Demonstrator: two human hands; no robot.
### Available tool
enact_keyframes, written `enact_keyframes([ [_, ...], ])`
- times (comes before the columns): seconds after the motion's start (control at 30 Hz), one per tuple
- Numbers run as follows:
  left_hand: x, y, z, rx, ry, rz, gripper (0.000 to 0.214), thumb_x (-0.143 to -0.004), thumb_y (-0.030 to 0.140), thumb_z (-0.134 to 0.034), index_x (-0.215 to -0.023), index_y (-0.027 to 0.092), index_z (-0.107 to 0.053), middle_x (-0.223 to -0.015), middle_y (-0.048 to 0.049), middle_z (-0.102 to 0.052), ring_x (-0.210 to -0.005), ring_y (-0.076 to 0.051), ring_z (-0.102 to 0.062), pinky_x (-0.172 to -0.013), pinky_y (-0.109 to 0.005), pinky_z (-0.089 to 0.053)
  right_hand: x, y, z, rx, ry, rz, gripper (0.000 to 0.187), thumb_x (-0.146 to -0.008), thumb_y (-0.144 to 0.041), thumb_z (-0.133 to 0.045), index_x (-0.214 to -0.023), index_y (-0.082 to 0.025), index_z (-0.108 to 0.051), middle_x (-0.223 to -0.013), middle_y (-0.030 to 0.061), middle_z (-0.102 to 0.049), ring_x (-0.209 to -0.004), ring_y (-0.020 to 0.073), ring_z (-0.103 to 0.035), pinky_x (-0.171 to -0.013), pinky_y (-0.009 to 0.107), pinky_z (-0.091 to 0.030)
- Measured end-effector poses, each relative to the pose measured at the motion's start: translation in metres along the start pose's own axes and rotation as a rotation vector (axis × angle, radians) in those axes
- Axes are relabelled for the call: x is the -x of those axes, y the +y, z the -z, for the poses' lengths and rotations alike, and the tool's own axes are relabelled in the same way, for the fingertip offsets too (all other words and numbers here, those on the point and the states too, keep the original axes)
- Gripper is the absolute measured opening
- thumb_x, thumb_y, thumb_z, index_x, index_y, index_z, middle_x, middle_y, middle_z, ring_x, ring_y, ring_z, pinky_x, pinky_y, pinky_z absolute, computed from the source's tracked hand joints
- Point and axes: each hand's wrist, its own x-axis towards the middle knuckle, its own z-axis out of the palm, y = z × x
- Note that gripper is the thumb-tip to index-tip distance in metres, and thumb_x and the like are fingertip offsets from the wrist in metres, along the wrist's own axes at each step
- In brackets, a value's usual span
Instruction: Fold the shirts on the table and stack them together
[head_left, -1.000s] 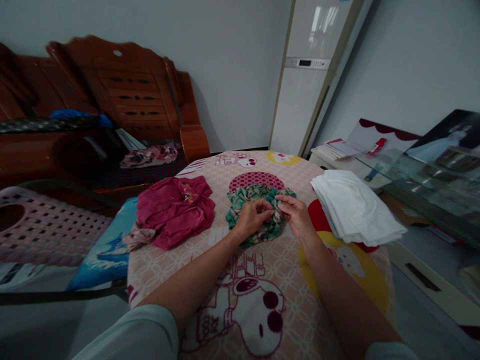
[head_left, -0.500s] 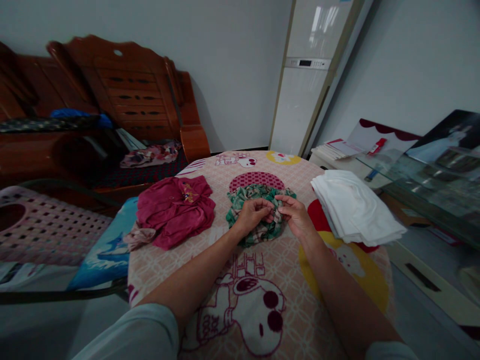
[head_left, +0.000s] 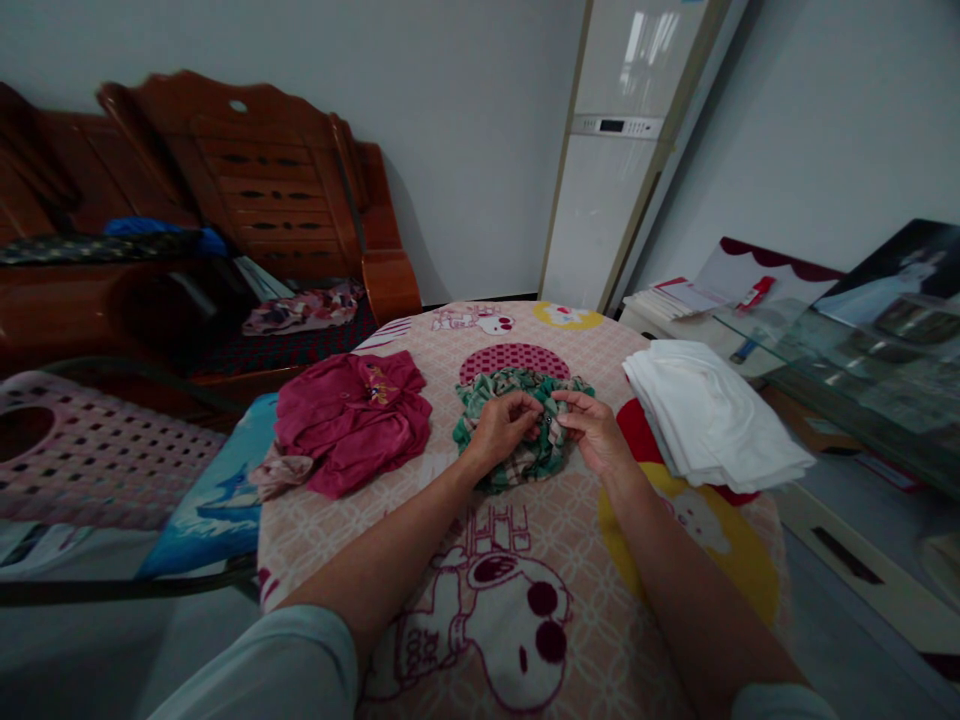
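Note:
A crumpled green, white and pinkish patterned cloth garment (head_left: 536, 463) lies bunched in the middle of the round table. My left hand (head_left: 502, 432) rests over its near left part, thumb and fingers pinched on a fold. From the right, my right hand (head_left: 595, 428) pinches the same garment, its fingertips a short gap from those of the left. A small dark spot shows on the fabric between the fingertips; what it is stays unclear. To the left is a rumpled magenta garment (head_left: 352, 425) with gold embroidery. A folded stack of white cloths (head_left: 712, 415) sits at the right.
The table (head_left: 442, 530) has a pink patterned cover with cartoon dogs. A woven chair (head_left: 112, 450) with a blue cushion (head_left: 217, 510) stands at left, a wooden sofa (head_left: 247, 180) behind. A glass shelf (head_left: 840, 390) adjoins the right; a tall white cabinet unit (head_left: 600, 200) stands at the back.
My left fingertips have shifted slightly left, widening the small gap to the right fingertips. Both hands stay on the green garment; the other things have not moved.

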Motion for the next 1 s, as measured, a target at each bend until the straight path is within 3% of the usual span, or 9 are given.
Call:
enact_keyframes([
  [0.13,-0.007,-0.001,0.023,-0.194,0.06,-0.064,0.015,-0.078,0.026,-0.064,-0.089,0.016,-0.068,-0.078,-0.0033,-0.069,-0.066,-0.016,-0.066,-0.062,-0.026,-0.052,0.0,-0.005,0.003,-0.036,0.074,0.019,0.038,-0.052,-0.018,-0.08,-0.089,-0.02,-0.074,-0.067,-0.0028,-0.066,-0.053,0.0124,-0.06,-0.047,0.025,-0.05],
  [0.33,-0.011,-0.008,0.057,-0.666,-0.174,-0.181,0.028,-0.066,0.029,-0.078,-0.092,0.02,-0.074,-0.098,-0.0059,-0.072,-0.094,-0.024,-0.065,-0.09,-0.035,-0.049,-0.009,-0.006,0.025,-0.085,0.274,0.136,0.033,-0.052,-0.018,-0.077,-0.084,-0.019,-0.071,-0.067,-0.0014,-0.069,-0.052,0.0129,-0.059,-0.044,0.024,-0.048],
  [0.57,-0.013,-0.019,0.061,-0.883,-0.027,-0.201,0.02,-0.066,0.014,-0.072,-0.085,0.02,-0.071,-0.096,-0.0081,-0.07,-0.1,-0.027,-0.062,-0.094,-0.039,-0.047,-0.015,-0.005,0.052,-0.117,0.423,0.222,0.027,-0.052,-0.018,-0.075,-0.079,-0.018,-0.069,-0.06,-0.0031,-0.066,-0.047,0.0114,-0.055,-0.041,0.023,-0.043],
  [0.77,-0.018,-0.015,0.071,-0.724,0.031,-0.156,0.004,-0.07,0.017,-0.066,-0.073,0.019,-0.065,-0.079,-0.0029,-0.066,-0.08,-0.019,-0.06,-0.079,-0.03,-0.048,-0.012,-0.008,0.046,-0.121,0.415,0.193,0.029,-0.05,-0.019,-0.078,-0.077,-0.017,-0.069,-0.061,-0.0026,-0.067,-0.047,0.011,-0.057,-0.041,0.022,-0.044],
  [0.9,-0.021,-0.014,0.078,-0.327,0.105,-0.089,0.014,-0.078,0.032,-0.06,-0.078,0.018,-0.059,-0.065,0.0023,-0.057,-0.059,-0.012,-0.05,-0.056,-0.021,-0.041,-0.012,-0.008,0.044,-0.101,0.423,0.191,0.03,-0.049,-0.02,-0.079,-0.077,-0.017,-0.069,-0.062,-0.0027,-0.068,-0.045,0.0104,-0.055,-0.039,0.022,-0.044],
  [1.0,-0.022,-0.015,0.08,-0.084,0.179,-0.033,0.021,-0.076,0.037,-0.063,-0.079,0.017,-0.055,-0.059,0.0055,-0.051,-0.05,-0.009,-0.044,-0.048,-0.018,-0.033,-0.011,-0.009,0.042,-0.048,0.413,0.201,0.03,-0.052,-0.023,-0.079,-0.079,-0.017,-0.068,-0.06,-0.0029,-0.067,-0.042,0.0107,-0.054,-0.039,0.024,-0.046],
])
